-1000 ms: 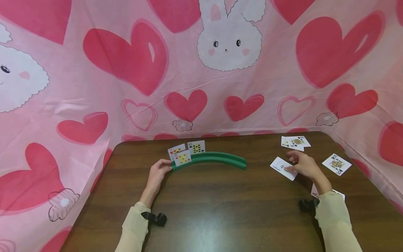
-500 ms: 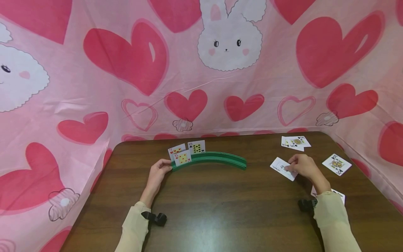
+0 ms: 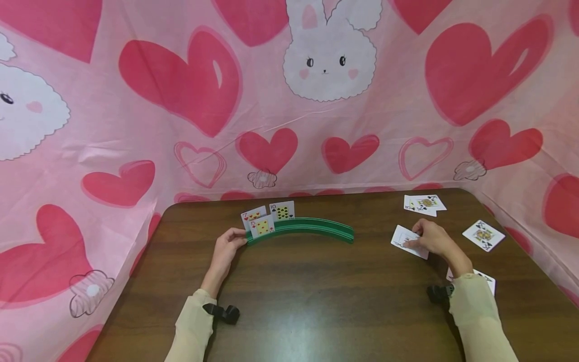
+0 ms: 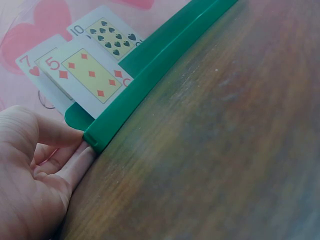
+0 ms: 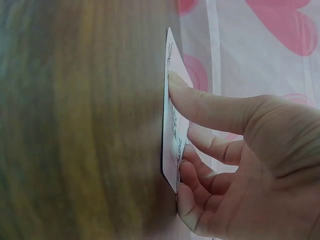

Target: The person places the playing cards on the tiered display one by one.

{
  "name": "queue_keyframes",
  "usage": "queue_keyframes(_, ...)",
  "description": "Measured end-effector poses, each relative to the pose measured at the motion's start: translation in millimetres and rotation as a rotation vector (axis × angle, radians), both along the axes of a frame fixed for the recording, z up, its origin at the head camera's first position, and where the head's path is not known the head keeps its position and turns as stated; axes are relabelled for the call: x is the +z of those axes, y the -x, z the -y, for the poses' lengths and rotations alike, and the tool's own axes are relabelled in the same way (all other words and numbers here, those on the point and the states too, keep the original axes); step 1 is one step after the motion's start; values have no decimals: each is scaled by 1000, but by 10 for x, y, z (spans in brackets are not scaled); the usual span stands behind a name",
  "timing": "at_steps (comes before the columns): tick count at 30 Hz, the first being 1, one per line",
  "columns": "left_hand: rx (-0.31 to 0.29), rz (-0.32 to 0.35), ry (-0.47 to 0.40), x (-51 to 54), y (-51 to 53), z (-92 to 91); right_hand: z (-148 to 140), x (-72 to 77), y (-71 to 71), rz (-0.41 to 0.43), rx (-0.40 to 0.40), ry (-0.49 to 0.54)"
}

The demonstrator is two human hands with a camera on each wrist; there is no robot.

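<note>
A curved green card holder [image 3: 312, 224] stands on the table. At its left end it carries a five of diamonds [image 4: 92, 75], a seven of hearts [image 4: 31, 67] and a ten of spades [image 3: 282, 211]. My left hand [image 3: 224, 249] pinches that end of the holder between thumb and fingers. To the right, my right hand [image 3: 436, 238] grips a joker card [image 3: 402, 235]. In the right wrist view the thumb [image 5: 205, 105] presses on the joker's face, while the other fingers meet its far edge. How far they reach beneath the card is hidden.
Beyond my right hand lie two overlapping cards [image 3: 427, 203], the upper a king. A king of spades [image 3: 483, 235] lies farther right. An ace [image 3: 486, 281] is partly covered by my right wrist. A pink heart-print cloth [image 3: 316, 120] hangs behind the wooden table [image 3: 316, 286].
My right hand's fingers have closed in on the joker card, and the card has turned and shifted slightly right. The left hand and card holder stay put.
</note>
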State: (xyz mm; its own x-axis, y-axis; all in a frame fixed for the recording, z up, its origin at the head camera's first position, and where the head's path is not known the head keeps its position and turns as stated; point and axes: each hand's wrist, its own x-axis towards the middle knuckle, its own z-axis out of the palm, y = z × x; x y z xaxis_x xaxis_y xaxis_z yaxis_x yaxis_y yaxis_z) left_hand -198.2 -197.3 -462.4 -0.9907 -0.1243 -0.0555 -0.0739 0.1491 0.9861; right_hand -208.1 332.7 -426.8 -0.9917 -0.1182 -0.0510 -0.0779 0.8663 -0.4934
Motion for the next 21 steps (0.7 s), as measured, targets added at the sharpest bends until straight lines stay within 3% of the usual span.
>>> queue_keyframes(8,-3,0,-2,-9,0,3,-9,6,-8,-77,-43,-22)
queue_keyframes(15,-3,-5,9,-11,-9,1,-34,16,-16,-183,-25,-23)
queue_keyframes(21,3,-9,16,-9,-3,-1,-34,58,-39,-172,-138,-49)
